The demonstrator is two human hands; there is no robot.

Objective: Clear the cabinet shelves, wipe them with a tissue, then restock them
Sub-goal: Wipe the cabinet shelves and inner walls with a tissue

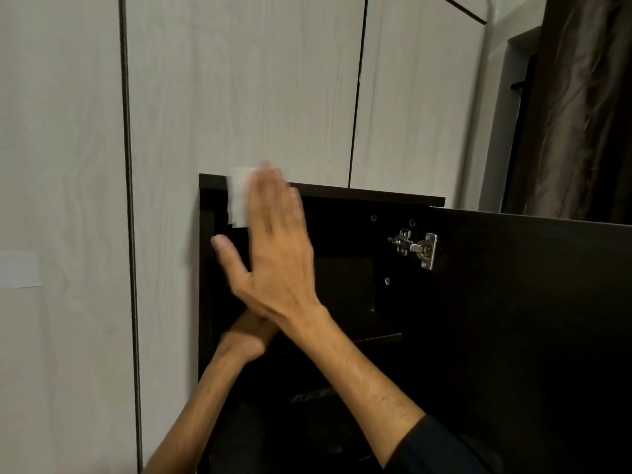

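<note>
A: Cabinet point(376, 200) top-left corner is where you are wiping now. Your right hand point(273, 241) is pressing the tissue point(238, 196) flat against the dark upper edge, fingers straight and held together, thumb spread off to the left. The tissue is showing just left of your fingertips, lapping over the top rim.

B: And my left hand point(244, 336)?

A: It is reaching into the dark opening below your right wrist. Whether its fingers are curled on something I cannot tell; they are hidden behind the right forearm and lost in shadow.

B: How should I be doing this pass?

A: I would judge it best to be keeping the palm flat so the tissue is staying spread rather than bunching, and to be running along the rim toward the hinge point(415, 248) on the right in one direction. The tissue is thin and could be snagging on the corner, so lighter pressure there seems wise. The shelf point(379, 338) lower down looks like it is waiting its turn.

B: Any writing I should be reading?

A: No brand, label or text is legible anywhere. A pale blank patch point(18, 270) is sitting on the wall panel point(239, 80) at far left, with nothing readable on it.
</note>
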